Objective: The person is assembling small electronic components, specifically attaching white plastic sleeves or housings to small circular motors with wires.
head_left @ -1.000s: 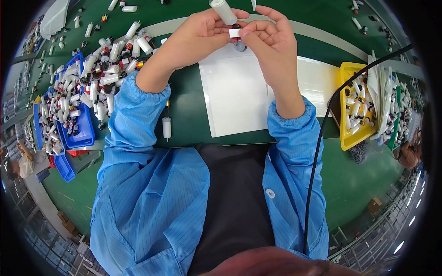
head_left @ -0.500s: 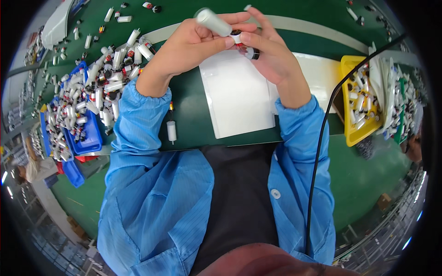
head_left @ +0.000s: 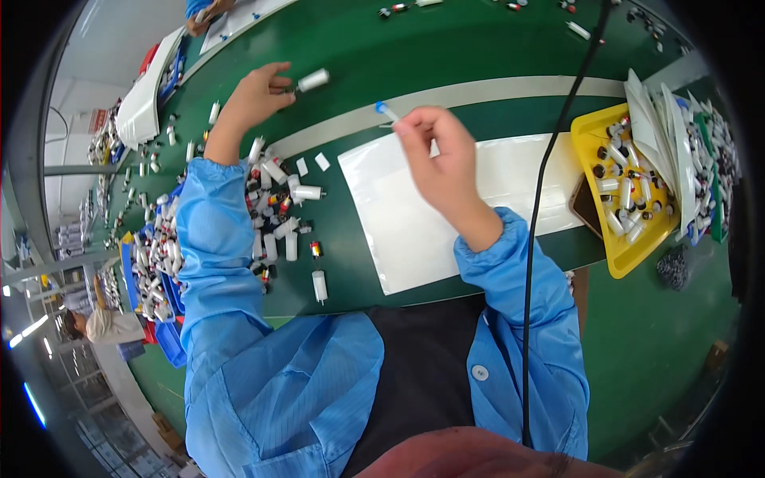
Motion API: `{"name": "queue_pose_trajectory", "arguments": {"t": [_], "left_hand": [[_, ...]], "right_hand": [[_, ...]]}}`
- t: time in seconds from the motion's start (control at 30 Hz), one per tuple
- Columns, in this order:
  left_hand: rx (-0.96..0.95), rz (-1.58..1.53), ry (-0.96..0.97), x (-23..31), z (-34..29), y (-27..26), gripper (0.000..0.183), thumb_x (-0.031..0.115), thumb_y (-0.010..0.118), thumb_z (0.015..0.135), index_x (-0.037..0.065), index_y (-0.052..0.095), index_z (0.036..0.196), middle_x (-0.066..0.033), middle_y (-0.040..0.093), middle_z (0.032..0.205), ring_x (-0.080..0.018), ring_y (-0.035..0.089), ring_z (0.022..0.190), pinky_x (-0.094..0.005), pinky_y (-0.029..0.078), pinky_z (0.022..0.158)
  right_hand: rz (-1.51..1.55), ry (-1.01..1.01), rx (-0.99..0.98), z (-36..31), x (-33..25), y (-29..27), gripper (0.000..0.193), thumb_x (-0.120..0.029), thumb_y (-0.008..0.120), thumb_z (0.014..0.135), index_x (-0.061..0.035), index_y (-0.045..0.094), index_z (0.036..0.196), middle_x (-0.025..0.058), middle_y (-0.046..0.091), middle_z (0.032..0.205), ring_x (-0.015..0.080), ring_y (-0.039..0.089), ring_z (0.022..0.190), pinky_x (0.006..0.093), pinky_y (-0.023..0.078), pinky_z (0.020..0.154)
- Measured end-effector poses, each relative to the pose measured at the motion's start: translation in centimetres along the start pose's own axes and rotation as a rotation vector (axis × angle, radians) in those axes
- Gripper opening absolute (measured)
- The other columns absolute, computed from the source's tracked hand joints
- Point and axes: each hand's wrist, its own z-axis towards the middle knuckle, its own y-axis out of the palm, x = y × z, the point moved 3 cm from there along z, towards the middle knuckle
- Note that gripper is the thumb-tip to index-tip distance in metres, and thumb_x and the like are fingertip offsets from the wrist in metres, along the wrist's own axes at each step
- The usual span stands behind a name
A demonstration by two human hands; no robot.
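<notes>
My left hand (head_left: 256, 97) reaches over the green surface at the upper left. Its thumb and fingers close around the dark end of a small white cylinder (head_left: 314, 80), which points away to the right. My right hand (head_left: 441, 155) is above the white sheet (head_left: 406, 231), thumb and forefinger pinched on a thin whitish stick with a blue tip (head_left: 382, 107); its exact kind is unclear. A pile of similar white cylinders (head_left: 307, 192) with black, red and gold ends lies beside my left forearm. One white cylinder (head_left: 319, 285) lies apart, near the table's front edge.
A yellow tray (head_left: 623, 265) of white cylinders stands at the right. Blue trays (head_left: 169, 344) are at the left. A black cable (head_left: 539, 215) hangs across the view. Two small white pieces (head_left: 322, 162) lie near the pile. Another person's hand (head_left: 209, 14) shows at the upper left.
My hands, together before over the sheet, have parted. The left has carried a white cylinder out to the far left; the right now pinches the blue-tipped stick. The view has shifted.
</notes>
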Motion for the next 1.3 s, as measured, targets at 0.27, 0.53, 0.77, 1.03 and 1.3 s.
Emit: {"name": "queue_pose_trajectory", "arguments": {"t": [0.27,0.53,0.77,1.03,1.3], "left_hand": [[0.245,0.055,0.347,7.6,17.7,9.3,0.058,0.037,0.066,0.089,0.005,0.056,0.136,-0.0237,0.062,0.129,-0.0377,0.059,0.122,-0.0411,0.046,0.103],[0.456,0.21,0.0,12.5,22.7,15.6,0.043,0.046,0.057,0.091,0.023,0.063,0.126,-0.008,0.063,0.128,-0.0307,0.054,0.126,-0.0671,0.031,0.103],[0.104,-0.973,-0.08,13.6,15.3,9.0,0.04,0.049,0.045,0.101,0.011,0.059,0.099,-0.0097,0.065,0.11,-0.0245,0.059,0.121,-0.0415,0.037,0.099],[-0.168,-1.8,-0.142,17.0,-5.3,8.7,0.041,0.041,0.028,0.108,0.008,0.051,0.106,-0.0261,0.05,0.14,-0.034,0.053,0.125,-0.046,0.044,0.102],[-0.148,-1.919,-0.063,15.7,-7.4,10.8,0.036,0.029,0.034,0.103,0.002,0.049,0.122,-0.0221,0.054,0.133,-0.0262,0.054,0.114,-0.0403,0.042,0.104]], "right_hand": [[0.036,-0.084,0.069,-0.7,-0.2,-0.3,0.01,-0.005,0.06,0.097,-0.001,0.053,0.103,0.0057,0.058,0.07,0.0085,0.054,0.058,0.0235,0.042,0.053],[0.083,-0.167,0.148,-0.7,1.4,-0.8,0.014,-0.004,0.061,0.095,-0.0008,0.051,0.104,0.0055,0.058,0.068,0.0082,0.051,0.053,0.025,0.038,0.048],[0.031,-0.242,0.323,0.0,1.7,-1.3,0.05,-0.005,0.078,0.082,-0.0015,0.047,0.121,0.0062,0.053,0.088,0.0127,0.047,0.07,0.0268,0.043,0.065],[-0.195,-0.361,0.086,0.0,-0.8,0.1,0.065,-0.003,0.082,0.076,-0.0005,0.042,0.128,0.0115,0.058,0.112,0.0187,0.06,0.097,0.0346,0.046,0.089],[0.187,0.005,0.027,-0.1,2.2,0.8,0.051,0.005,0.068,0.085,0.0005,0.04,0.128,0.0154,0.067,0.109,0.0172,0.067,0.092,0.0286,0.055,0.078]]}}
